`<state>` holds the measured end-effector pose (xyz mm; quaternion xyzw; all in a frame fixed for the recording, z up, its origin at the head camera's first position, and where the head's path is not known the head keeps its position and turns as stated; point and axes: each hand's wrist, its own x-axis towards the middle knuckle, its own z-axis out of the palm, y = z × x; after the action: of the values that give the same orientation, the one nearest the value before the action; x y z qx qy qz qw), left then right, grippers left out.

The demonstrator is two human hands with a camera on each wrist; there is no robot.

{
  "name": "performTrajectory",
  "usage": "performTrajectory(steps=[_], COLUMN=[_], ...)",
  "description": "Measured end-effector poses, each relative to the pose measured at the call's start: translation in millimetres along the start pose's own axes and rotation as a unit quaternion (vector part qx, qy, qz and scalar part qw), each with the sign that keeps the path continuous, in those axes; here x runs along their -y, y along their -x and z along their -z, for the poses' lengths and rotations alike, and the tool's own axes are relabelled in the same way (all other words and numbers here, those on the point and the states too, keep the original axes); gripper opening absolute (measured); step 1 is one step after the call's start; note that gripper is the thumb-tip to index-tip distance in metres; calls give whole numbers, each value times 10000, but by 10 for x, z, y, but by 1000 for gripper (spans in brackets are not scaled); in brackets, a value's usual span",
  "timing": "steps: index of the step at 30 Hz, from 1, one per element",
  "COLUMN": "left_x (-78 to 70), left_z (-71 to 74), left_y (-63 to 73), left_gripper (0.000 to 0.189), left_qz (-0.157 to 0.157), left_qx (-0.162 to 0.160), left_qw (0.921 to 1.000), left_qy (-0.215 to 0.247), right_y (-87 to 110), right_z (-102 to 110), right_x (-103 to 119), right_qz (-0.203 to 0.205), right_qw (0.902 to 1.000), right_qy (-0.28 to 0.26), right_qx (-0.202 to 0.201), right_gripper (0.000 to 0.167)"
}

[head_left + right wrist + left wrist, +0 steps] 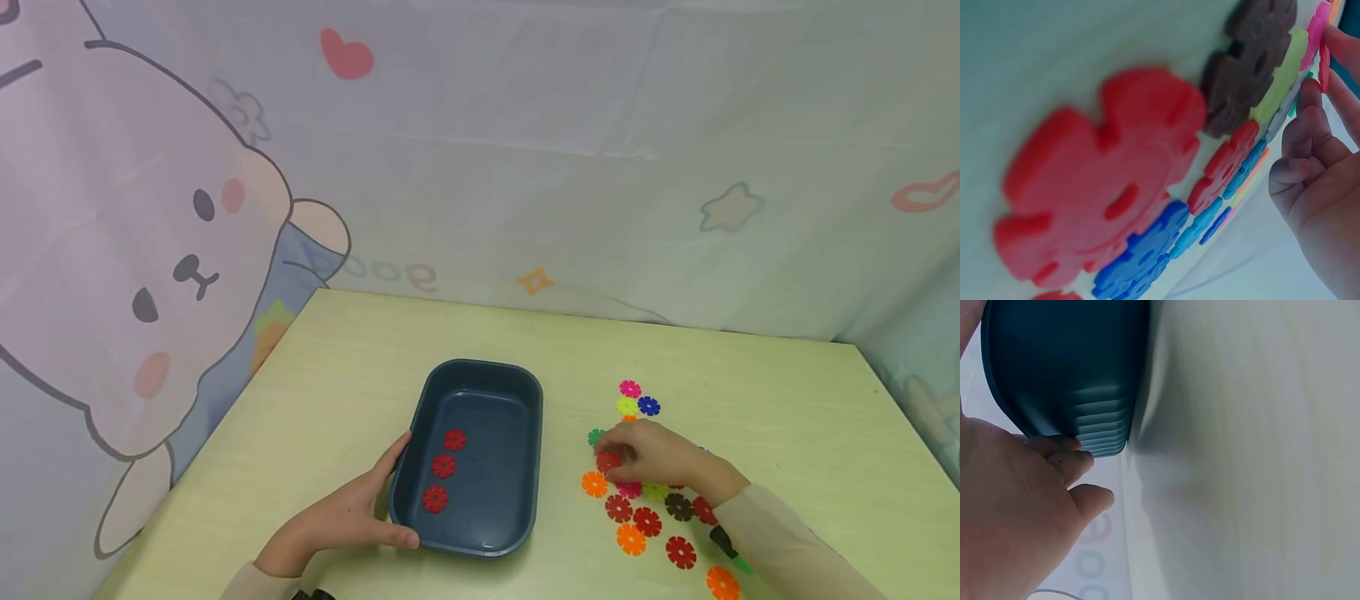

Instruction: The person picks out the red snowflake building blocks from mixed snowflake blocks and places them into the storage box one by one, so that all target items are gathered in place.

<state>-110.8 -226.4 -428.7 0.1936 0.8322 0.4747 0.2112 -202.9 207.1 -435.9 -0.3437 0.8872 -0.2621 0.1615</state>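
Note:
A dark blue plastic tray [498, 546] stands on the table, with three red snowflake discs [443, 465] in a row along its left side. My left hand [341, 518] holds the tray's near left corner, thumb at the front rim and fingers against the left wall. In the left wrist view, the fingers [1071, 464] rest on the tray's ribbed outer side [1099, 419]. To the right of the tray, my right hand [651, 454] pinches a red snowflake disc [609, 462] between thumb and fingers, over the scattered discs. The right wrist view shows this disc edge-on.
Several loose discs lie around my right hand, including an orange disc [595, 484], a brown disc [678, 507] and a pink disc [630, 389]. A black and green object [723, 542] lies partly beneath the right sleeve. A printed cloth [525, 167] hangs behind the table [360, 350].

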Motion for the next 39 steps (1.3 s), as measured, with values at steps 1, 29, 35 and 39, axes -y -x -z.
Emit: performTrajectory(steps=[1,29,35,39], left_x=[-2,-5,2,1], left_z=[1,8,6,3], left_y=[1,12,8,7], left_gripper=[120,120,120,120], left_qz=[-5,-24,-63,-64], left_qx=[4,0,-1,5], left_qw=[10000,10000,10000,10000], left_qy=[5,-10,-32,-59], right_y=[1,10,0,-17], right_z=[6,28,68,130], right_x=[11,47,82,120], right_qz=[-27,-69,-45,268], right_qw=[10000,9995,9996,9989], right_qy=[-13,214,283,370], right_qx=[23,224,74,-87], right_gripper=[23,30,30,29])
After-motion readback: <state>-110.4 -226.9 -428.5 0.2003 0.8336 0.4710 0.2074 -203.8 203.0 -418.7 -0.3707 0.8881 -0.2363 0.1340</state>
